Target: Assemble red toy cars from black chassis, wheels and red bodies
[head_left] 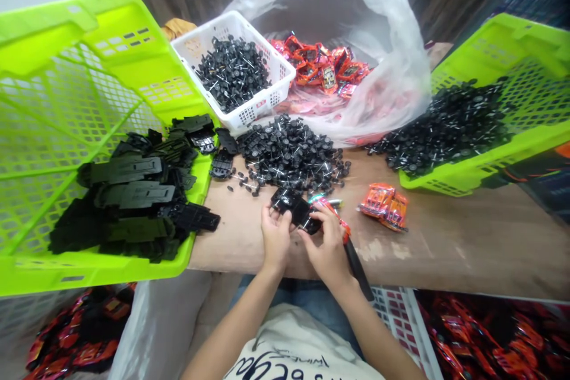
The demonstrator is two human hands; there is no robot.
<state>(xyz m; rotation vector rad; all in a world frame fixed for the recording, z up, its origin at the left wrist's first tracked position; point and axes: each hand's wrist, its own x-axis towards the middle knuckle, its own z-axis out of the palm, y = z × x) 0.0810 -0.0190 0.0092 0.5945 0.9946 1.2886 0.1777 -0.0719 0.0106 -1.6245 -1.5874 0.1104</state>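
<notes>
My left hand (276,233) is closed on the left end of a black plastic toy car chassis (291,205), with the thumb on top. My right hand (328,243) pinches the right end of the same chassis; whether a wheel axle is also between its fingers I cannot make out. Partly under my right hand lies a tool with a black handle (358,267) and a red and teal front part. Just beyond the chassis is a heap of black wheels on metal axles (294,151). Orange-red toy car bodies (383,206) lie to the right.
A green basket (102,270) on its side at left holds black chassis parts (133,190). Behind the heap stand a white basket (267,98) of wheel axles and a clear plastic bag (396,71) of red car bodies. A green basket (463,184) with wheels is at right.
</notes>
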